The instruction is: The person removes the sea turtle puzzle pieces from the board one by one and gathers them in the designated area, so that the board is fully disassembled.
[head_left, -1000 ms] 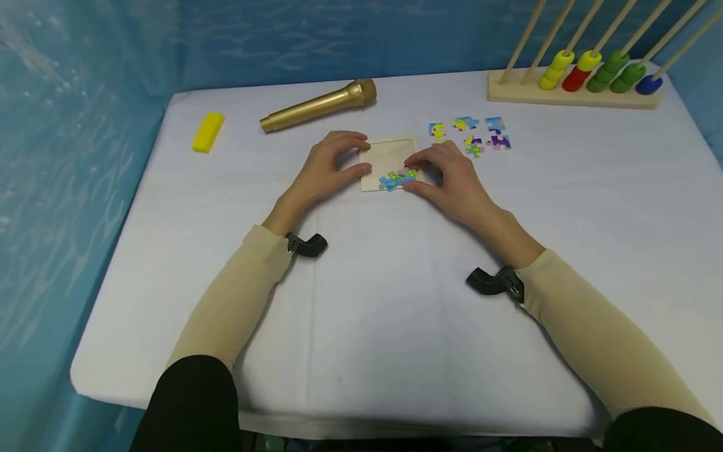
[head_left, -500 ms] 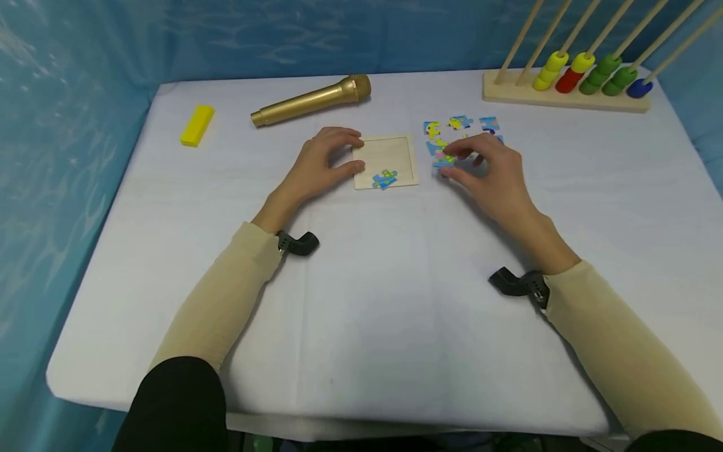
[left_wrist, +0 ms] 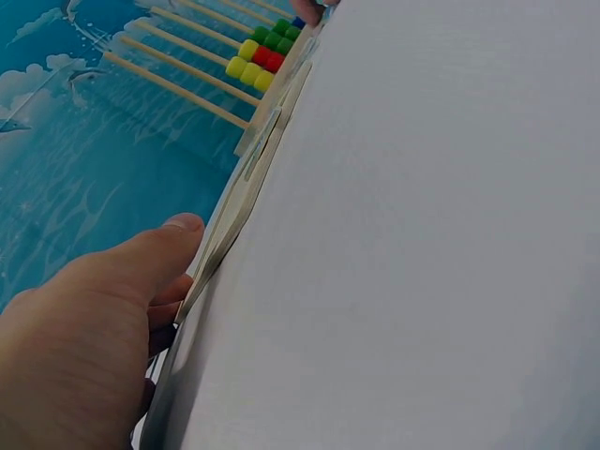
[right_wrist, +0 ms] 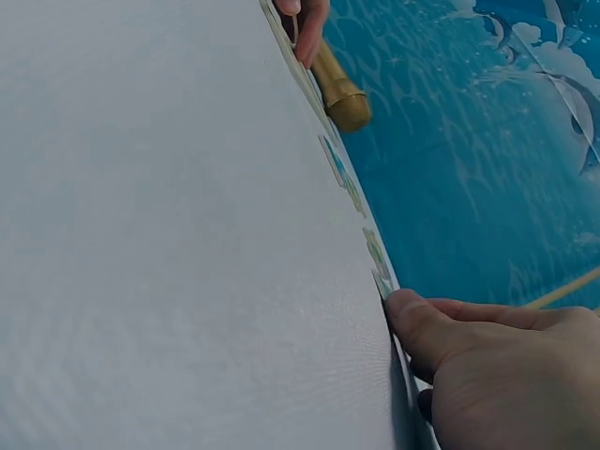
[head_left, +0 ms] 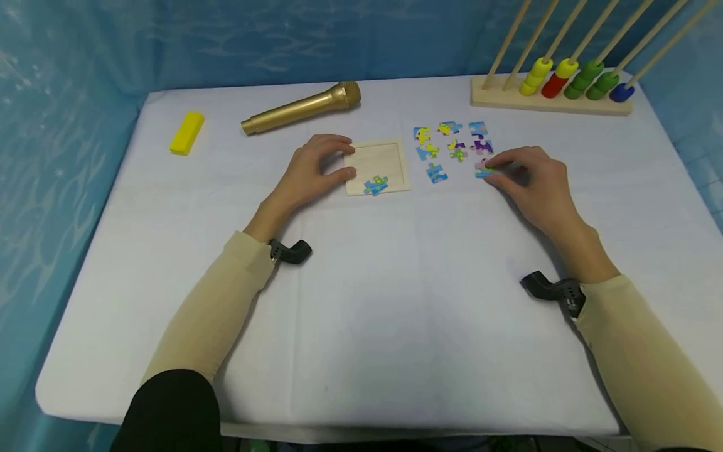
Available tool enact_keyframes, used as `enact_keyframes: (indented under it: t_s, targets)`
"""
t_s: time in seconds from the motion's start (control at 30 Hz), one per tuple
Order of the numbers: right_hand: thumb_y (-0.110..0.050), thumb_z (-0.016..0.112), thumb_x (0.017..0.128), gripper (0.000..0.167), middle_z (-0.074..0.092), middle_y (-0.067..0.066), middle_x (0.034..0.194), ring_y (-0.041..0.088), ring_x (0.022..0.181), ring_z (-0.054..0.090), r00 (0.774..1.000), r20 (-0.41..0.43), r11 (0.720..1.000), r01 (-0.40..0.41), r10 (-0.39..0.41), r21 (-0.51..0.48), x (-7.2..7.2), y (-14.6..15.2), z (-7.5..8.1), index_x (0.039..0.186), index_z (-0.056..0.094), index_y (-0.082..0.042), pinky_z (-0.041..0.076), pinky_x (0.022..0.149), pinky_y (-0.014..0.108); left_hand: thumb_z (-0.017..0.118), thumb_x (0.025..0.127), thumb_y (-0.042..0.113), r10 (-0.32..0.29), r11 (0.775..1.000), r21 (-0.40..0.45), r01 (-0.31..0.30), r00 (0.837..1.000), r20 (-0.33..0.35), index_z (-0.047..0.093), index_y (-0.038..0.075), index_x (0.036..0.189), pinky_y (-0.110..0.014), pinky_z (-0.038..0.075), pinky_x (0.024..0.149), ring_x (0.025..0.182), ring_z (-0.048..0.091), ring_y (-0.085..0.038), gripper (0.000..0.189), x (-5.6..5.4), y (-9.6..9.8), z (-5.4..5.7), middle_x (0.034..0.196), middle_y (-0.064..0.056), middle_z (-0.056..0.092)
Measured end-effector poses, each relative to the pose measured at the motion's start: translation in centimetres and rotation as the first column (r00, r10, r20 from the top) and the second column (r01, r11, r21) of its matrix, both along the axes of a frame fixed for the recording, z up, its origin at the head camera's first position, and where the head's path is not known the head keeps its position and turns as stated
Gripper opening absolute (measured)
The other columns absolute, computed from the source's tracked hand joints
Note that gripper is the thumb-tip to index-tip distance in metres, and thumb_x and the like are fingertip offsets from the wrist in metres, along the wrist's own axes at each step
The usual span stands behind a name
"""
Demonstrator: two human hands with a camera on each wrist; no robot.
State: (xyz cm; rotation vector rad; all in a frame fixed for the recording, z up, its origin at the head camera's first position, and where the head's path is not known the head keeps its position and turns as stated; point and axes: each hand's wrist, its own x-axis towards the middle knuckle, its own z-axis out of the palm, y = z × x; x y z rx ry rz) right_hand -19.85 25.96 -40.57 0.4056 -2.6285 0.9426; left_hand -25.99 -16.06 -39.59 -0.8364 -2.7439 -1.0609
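Note:
In the head view, my left hand (head_left: pixel 310 172) grips the left edge of a small wooden puzzle tray (head_left: pixel 398 164), thumb at the near part and fingers farther up. A blue-and-green jigsaw piece (head_left: pixel 375 186) lies at the tray's near side. Right of the tray, my right hand (head_left: pixel 533 182) pinches a blue and pink jigsaw piece (head_left: pixel 482 170) between thumb and fingertips, low at the cloth. Several loose pieces lie around there, among them a blue one (head_left: pixel 436 174) and a purple one (head_left: pixel 482 145). The left wrist view shows the left thumb (left_wrist: pixel 178 239) at the tray edge.
A gold microphone (head_left: pixel 302 110) lies behind the tray, and a yellow block (head_left: pixel 187 133) sits at the far left. At the back right stands a wooden bead rack (head_left: pixel 553 99) with upright rods. White cloth (head_left: pixel 361 314) covers the table; blue curtains hang behind.
My right hand has carried the pinched piece from the tray rightward to the near right of the loose pieces. My left hand has kept its grip on the tray.

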Motion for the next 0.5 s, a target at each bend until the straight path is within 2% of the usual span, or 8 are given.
enact_keyframes:
  t_s: [0.17, 0.2, 0.27, 0.4, 0.5]
  targets:
    - [-0.011, 0.073, 0.100, 0.026, 0.072, 0.018, 0.122, 0.035, 0.116, 0.059, 1.000, 0.014, 0.999, -0.008, 0.008, 0.047, 0.4, 0.0, -0.3, 0.126, 0.074, -0.005, 0.044, 0.099, 0.049, 0.079, 0.096, 0.038, -0.006, 1.000, 0.012, 0.006, 1.000, 0.001, 0.072, 0.016, 0.132, -0.048, 0.030, 0.125, 0.147, 0.045, -0.014, 0.042, 0.3, -0.1, -0.2, 0.149, 0.000, 0.061]
    - [-0.010, 0.072, 0.101, 0.026, 0.072, 0.018, 0.124, 0.035, 0.118, 0.059, 1.000, 0.010, 0.999, -0.006, 0.006, 0.050, 0.5, 0.0, -0.3, 0.126, 0.074, -0.005, 0.045, 0.100, 0.051, 0.079, 0.096, 0.038, -0.006, 1.000, 0.011, 0.006, 1.000, 0.001, 0.073, 0.016, 0.132, -0.049, 0.030, 0.124, 0.147, 0.044, -0.014, 0.043, 0.3, -0.2, -0.2, 0.149, 0.000, 0.061]
    - [-0.010, 0.072, 0.100, 0.026, 0.073, 0.018, 0.124, 0.036, 0.117, 0.060, 1.000, -0.019, 0.999, 0.011, -0.010, 0.043, 0.6, -0.2, -0.3, 0.126, 0.074, -0.006, 0.045, 0.100, 0.048, 0.079, 0.096, 0.038, -0.007, 1.000, 0.009, 0.007, 1.000, -0.004, 0.072, 0.016, 0.132, -0.048, 0.030, 0.124, 0.147, 0.044, -0.014, 0.042, 0.3, -0.1, -0.2, 0.149, 0.000, 0.061]
    - [-0.011, 0.077, 0.097, 0.025, 0.075, 0.020, 0.115, 0.035, 0.105, 0.063, 0.989, -0.137, 0.998, 0.052, -0.055, -0.024, 0.7, -1.5, 0.2, 0.121, 0.077, -0.003, 0.039, 0.090, 0.030, 0.079, 0.096, 0.037, -0.016, 1.000, 0.014, 0.016, 1.000, -0.018, 0.072, 0.014, 0.132, -0.045, 0.031, 0.125, 0.147, 0.045, -0.015, 0.043, 0.1, -0.1, -0.2, 0.149, -0.001, 0.061]
    - [-0.013, 0.078, 0.097, 0.024, 0.076, 0.019, 0.108, 0.031, 0.099, 0.065, 0.987, -0.154, 0.995, 0.029, -0.043, -0.092, 0.7, -4.0, 0.7, 0.118, 0.077, -0.001, 0.039, 0.086, 0.024, 0.079, 0.096, 0.036, -0.023, 0.999, 0.028, 0.024, 0.999, -0.024, 0.073, 0.013, 0.131, -0.040, 0.031, 0.125, 0.146, 0.046, -0.016, 0.043, 0.0, -0.1, -0.2, 0.148, -0.002, 0.062]
